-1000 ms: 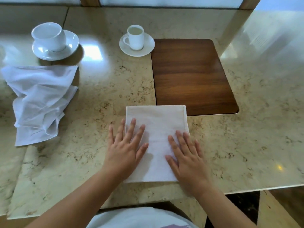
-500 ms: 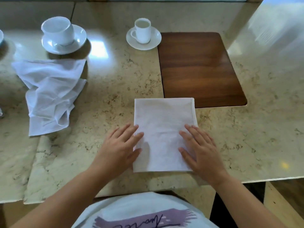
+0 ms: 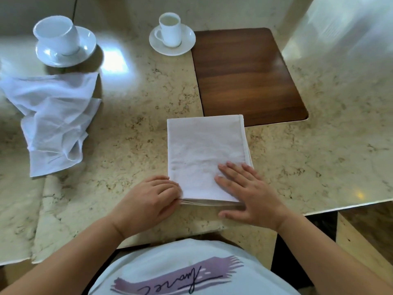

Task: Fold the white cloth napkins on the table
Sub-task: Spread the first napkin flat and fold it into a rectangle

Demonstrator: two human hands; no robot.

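A folded napkin (image 3: 204,158) is lying flat on the marbled bench (image 3: 131,133), its far right corner overlapping a wooden inset panel (image 3: 246,75); the left hand (image 3: 148,201) is pinching its near-left corner, fingers (image 3: 170,188) clamped on the cloth layers; the right hand (image 3: 248,194) is pressing flat on the near-right part, fingers spread apart; a crumpled napkin (image 3: 53,120) is lying well apart at the left, near a cup on a saucer (image 3: 63,41); a second cup and saucer (image 3: 171,33) is sitting beside the panel.

Soft daylight comes from the far side and makes a white glare patch on the shiny table (image 3: 131,128). The cup (image 3: 55,35) throws a shadow. Edges bend; details look slightly smeared.
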